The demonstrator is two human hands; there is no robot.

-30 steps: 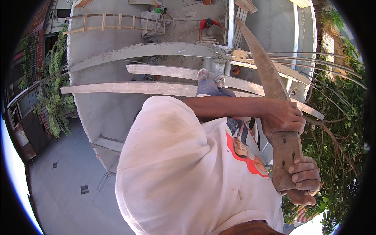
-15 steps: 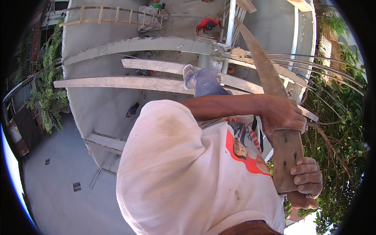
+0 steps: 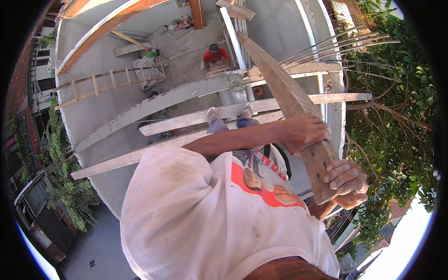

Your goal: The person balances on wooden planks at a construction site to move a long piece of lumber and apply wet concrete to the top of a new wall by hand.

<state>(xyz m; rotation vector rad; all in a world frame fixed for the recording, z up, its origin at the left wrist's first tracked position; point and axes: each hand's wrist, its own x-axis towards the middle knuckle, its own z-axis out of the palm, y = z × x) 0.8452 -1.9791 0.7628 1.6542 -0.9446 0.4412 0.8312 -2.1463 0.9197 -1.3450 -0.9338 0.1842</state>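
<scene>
A long, worn wooden plank (image 3: 282, 81) slants from in front of my chest down and away toward the level below. My left hand (image 3: 305, 133) is closed over its upper part. Closer to me, my right hand (image 3: 346, 183) grips the plank's near end, fingers wrapped over the edge. Whether the far tip touches anything I cannot tell. My sandalled feet stand on a narrow board (image 3: 177, 122), and a second board (image 3: 116, 161) runs on the near side of it.
Below, a person in a red shirt (image 3: 216, 57) crouches near a pale upright post (image 3: 233, 39). A concrete beam (image 3: 172, 100) crosses beyond my feet. Steel bars (image 3: 336, 49) jut out at right, beside a leafy tree (image 3: 396, 98). A wooden ladder (image 3: 112, 81) lies at far left.
The plank has swung left and turned, so its side edge shows. Both hands have moved left and up in the picture with it. The view has shifted, and both my feet now show.
</scene>
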